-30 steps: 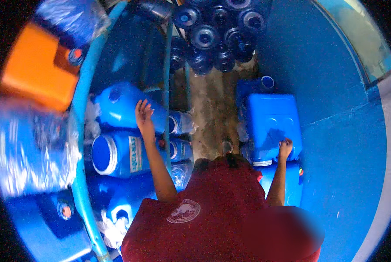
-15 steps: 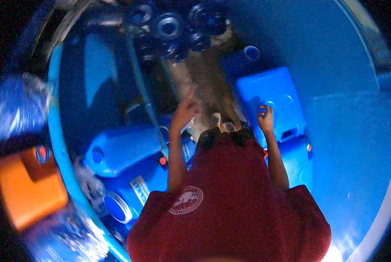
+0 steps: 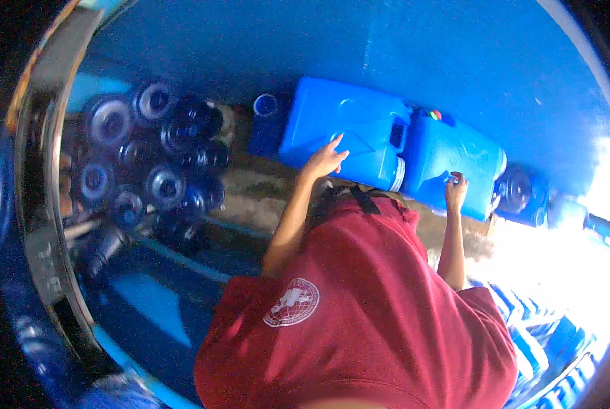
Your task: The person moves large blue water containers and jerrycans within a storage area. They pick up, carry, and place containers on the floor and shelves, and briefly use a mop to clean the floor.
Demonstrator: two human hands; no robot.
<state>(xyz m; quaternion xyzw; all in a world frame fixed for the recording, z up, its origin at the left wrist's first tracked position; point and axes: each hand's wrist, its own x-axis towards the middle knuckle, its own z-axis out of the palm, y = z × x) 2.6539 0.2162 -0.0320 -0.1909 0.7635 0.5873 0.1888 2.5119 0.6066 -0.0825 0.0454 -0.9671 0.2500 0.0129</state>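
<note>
My left hand (image 3: 324,162) is over the lower side of a big blue jerrycan (image 3: 342,112), index finger stretched out and thumb apart. It holds nothing; whether it touches the jerrycan I cannot tell. My right hand (image 3: 457,192) is in front of a second blue jerrycan (image 3: 448,146), fingers curled in. Anything between those fingertips is too small to make out. Both jerrycans stand end to end along a blue wall, the first with a handle opening and a pale ribbed cap (image 3: 399,174) at its right end.
Clear blue water bottles (image 3: 165,185) are stacked at the left. A dark blue container (image 3: 266,126) with a round mouth stands left of the jerrycans. Further blue containers (image 3: 519,191) continue right, toward bright light. Blue-and-white stacked goods (image 3: 523,341) are at the lower right.
My body has turned right: the bottle stack has swung to the left and the jerrycans now lie across the view. The orange container has left the view. My right hand stays curled.
</note>
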